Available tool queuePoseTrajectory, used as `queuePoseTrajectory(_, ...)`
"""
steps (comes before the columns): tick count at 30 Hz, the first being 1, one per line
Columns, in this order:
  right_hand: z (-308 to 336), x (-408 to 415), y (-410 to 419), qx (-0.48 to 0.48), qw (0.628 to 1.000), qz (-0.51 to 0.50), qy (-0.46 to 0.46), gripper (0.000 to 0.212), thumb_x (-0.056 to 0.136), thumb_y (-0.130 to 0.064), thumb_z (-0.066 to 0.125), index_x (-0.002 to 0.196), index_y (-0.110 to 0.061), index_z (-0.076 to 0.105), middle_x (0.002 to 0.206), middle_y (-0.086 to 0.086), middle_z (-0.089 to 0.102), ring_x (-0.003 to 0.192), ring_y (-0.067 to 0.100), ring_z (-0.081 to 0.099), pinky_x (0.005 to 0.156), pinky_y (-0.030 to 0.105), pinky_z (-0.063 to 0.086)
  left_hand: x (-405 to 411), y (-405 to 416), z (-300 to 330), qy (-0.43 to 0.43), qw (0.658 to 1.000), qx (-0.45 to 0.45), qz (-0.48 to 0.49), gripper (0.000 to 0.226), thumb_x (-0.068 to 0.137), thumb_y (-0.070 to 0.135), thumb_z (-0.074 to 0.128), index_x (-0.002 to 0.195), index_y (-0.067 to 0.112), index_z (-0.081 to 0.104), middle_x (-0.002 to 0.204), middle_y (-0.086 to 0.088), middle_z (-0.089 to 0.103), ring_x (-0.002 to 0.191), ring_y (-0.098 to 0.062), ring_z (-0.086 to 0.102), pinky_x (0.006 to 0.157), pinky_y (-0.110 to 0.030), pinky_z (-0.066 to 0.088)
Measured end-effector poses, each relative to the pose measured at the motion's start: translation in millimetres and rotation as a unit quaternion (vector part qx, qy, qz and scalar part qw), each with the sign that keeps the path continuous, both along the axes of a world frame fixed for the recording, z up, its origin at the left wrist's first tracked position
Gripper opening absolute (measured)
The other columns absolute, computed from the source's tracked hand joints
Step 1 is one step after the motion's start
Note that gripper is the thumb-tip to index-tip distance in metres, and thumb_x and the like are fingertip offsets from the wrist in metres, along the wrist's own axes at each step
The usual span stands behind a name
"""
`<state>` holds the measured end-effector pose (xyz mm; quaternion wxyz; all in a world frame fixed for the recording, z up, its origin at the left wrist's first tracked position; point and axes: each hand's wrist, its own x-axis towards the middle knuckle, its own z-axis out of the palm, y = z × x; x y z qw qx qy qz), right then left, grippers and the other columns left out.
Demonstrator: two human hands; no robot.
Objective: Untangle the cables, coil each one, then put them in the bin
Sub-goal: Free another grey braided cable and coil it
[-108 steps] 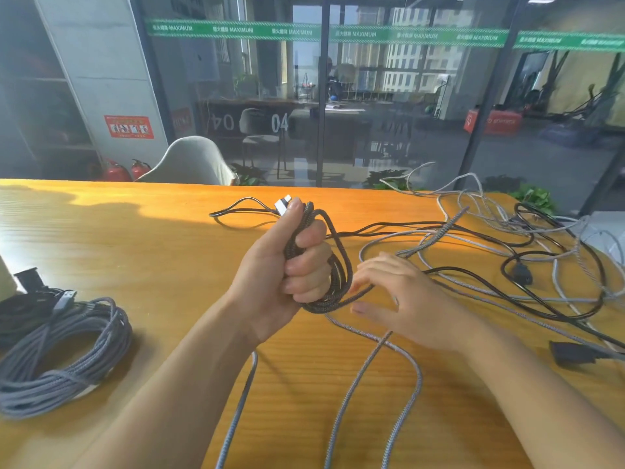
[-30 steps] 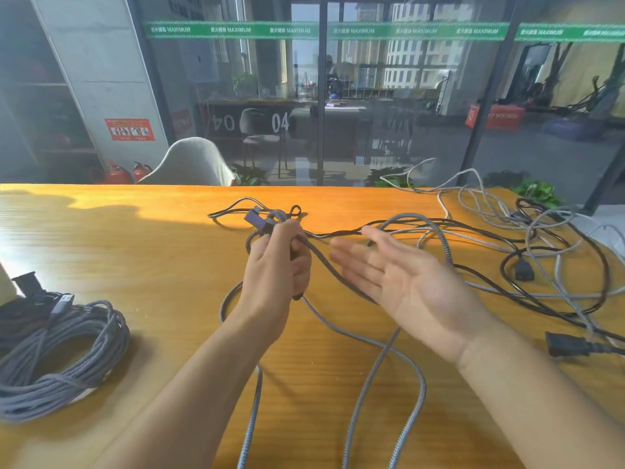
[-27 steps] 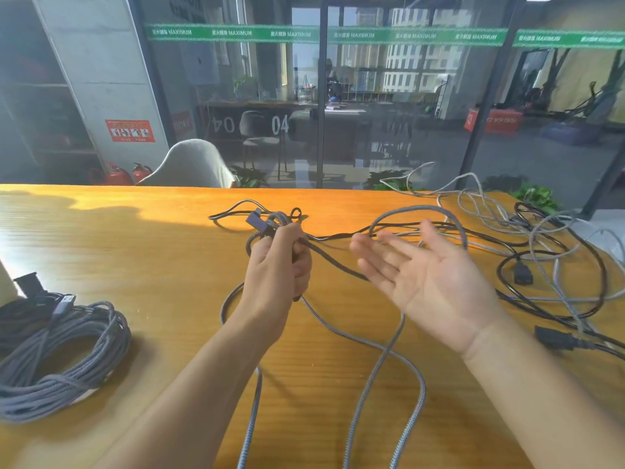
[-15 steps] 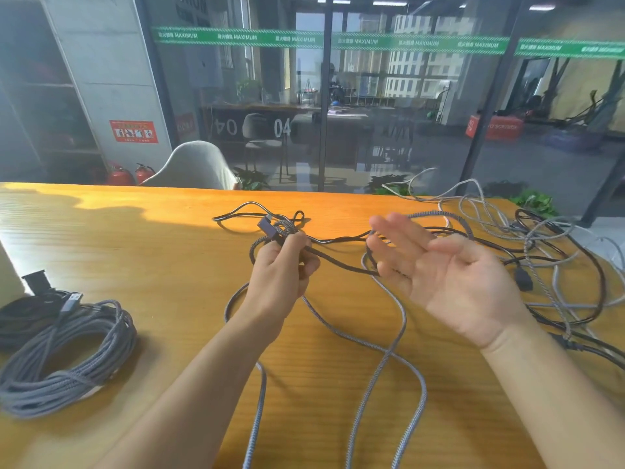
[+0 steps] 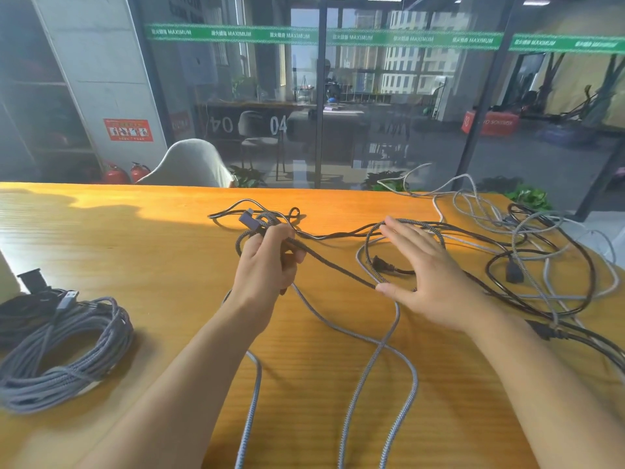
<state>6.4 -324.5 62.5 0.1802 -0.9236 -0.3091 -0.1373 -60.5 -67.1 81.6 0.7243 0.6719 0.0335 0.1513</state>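
My left hand [image 5: 267, 265] grips a small coil of the grey braided cable [image 5: 368, 370], whose plug end [image 5: 249, 221] sticks out above my fist. From the fist the cable runs right to my right hand [image 5: 426, 275], which is flat with straight fingers over a loop of it, thumb against the strand. Long loops of the same cable trail toward me across the wooden table [image 5: 135, 245]. A tangle of black and light grey cables [image 5: 541, 252] lies at the right. No bin is in view.
A finished grey coiled cable [image 5: 64, 353] lies at the left, with a black coil [image 5: 20, 313] behind it. A black two-pin plug [image 5: 382, 265] lies between my hands. A chair back [image 5: 189, 164] stands past the table's far edge, before a glass wall.
My right hand has turned from palm-up and raised to palm-down, dropping onto the cable loop on the table. My left hand keeps its hold, with a smaller coil than 3.6 s ago.
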Motion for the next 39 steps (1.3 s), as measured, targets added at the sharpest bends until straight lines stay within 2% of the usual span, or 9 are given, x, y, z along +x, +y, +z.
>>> queuePoseTrajectory(3,1.0,5.0,-5.0,-0.051,0.999,-0.01,-0.017,0.094,0.088,-0.06,0.072,0.164,-0.038,0.021,0.171,-0.021,0.009,0.157,0.003,0.004,0.125,0.027,0.003,-1.4,1.3,2.4,-0.017,0.998,-0.059,-0.006,0.032,0.101,0.022,0.046,0.072,0.019,0.057,0.07,-0.016,0.049,0.051,-0.02,0.026,0.053,-0.031,0.029)
queuePoseTrajectory(7,7.0,3.1,-7.3,-0.019,0.999,0.015,-0.036,0.04,0.096,-0.045,0.07,0.135,-0.037,0.067,0.137,-0.021,0.062,0.133,0.006,0.048,0.117,0.028,0.027,-1.1,0.7,5.4,-0.042,0.991,-0.124,-0.034,0.028,0.104,0.021,0.043,0.08,0.017,0.055,0.069,-0.005,0.054,0.046,-0.017,0.027,0.043,-0.023,0.031)
queuePoseTrajectory(9,9.9,1.4,-6.6,-0.016,0.999,0.022,-0.027,0.025,0.096,-0.043,0.07,0.12,-0.036,0.075,0.113,-0.022,0.072,0.11,0.006,0.058,0.108,0.034,0.036,-0.6,1.4,5.3,-0.039,0.989,-0.139,-0.041,0.031,0.106,0.022,0.041,0.079,0.019,0.055,0.069,-0.004,0.053,0.046,-0.017,0.026,0.043,-0.023,0.029)
queuePoseTrajectory(15,6.3,-3.2,-3.9,-0.03,1.0,0.001,-0.001,0.033,0.092,-0.046,0.076,0.124,-0.046,0.068,0.099,-0.025,0.062,0.093,0.005,0.055,0.095,0.033,0.044,2.5,2.2,2.2,-0.061,0.989,-0.124,-0.057,0.034,0.107,0.02,0.037,0.08,0.015,0.058,0.083,-0.007,0.061,0.044,-0.016,0.026,0.046,-0.024,0.03)
queuePoseTrajectory(18,7.5,-5.0,-2.3,0.012,1.0,0.004,0.016,0.034,0.093,-0.043,0.075,0.126,-0.044,0.068,0.101,-0.027,0.059,0.093,-0.001,0.053,0.082,0.023,0.041,2.5,2.2,1.3,-0.061,0.991,-0.106,-0.06,0.033,0.107,0.02,0.035,0.084,0.013,0.057,0.094,-0.01,0.068,0.044,-0.017,0.027,0.047,-0.026,0.03)
queuePoseTrajectory(22,7.6,-10.9,4.4,0.055,0.996,0.038,0.052,0.036,0.094,-0.039,0.075,0.129,-0.042,0.069,0.105,-0.025,0.066,0.1,0.002,0.058,0.088,0.024,0.049,1.7,3.2,2.7,-0.047,0.992,-0.107,-0.054,0.034,0.108,0.024,0.036,0.081,0.014,0.052,0.082,-0.01,0.064,0.046,-0.018,0.028,0.047,-0.025,0.029)
queuePoseTrajectory(26,4.2,-18.8,16.9,0.072,0.989,0.077,0.099,0.038,0.09,-0.041,0.079,0.127,-0.043,0.07,0.107,-0.029,0.066,0.109,0.002,0.06,0.091,0.01,0.04,0.3,1.8,4.8,-0.037,0.991,-0.118,-0.043,0.034,0.108,0.029,0.039,0.076,0.018,0.047,0.071,-0.007,0.055,0.049,-0.02,0.032,0.049,-0.029,0.028)
queuePoseTrajectory(31,-0.5,-29.3,33.0,0.168,0.966,0.135,0.146,0.019,0.087,-0.035,0.082,0.105,-0.034,0.079,0.09,-0.016,0.068,0.086,0.013,0.061,0.082,0.021,0.046,-2.1,0.0,9.6,-0.057,0.985,-0.158,-0.04,0.036,0.11,0.029,0.039,0.077,0.017,0.041,0.064,-0.007,0.046,0.057,-0.022,0.037,0.055,-0.029,0.038)
queuePoseTrajectory(39,-4.8,-33.1,40.4,0.287,0.885,0.163,0.328,0.052,0.094,-0.008,0.073,0.143,-0.019,0.058,0.126,-0.005,0.075,0.112,0.018,0.073,0.095,0.03,0.057,-4.8,-0.4,13.7,-0.055,0.971,-0.22,-0.071,0.039,0.11,0.034,0.042,0.075,0.017,0.038,0.064,-0.003,0.034,0.053,-0.023,0.04,0.056,-0.03,0.038)
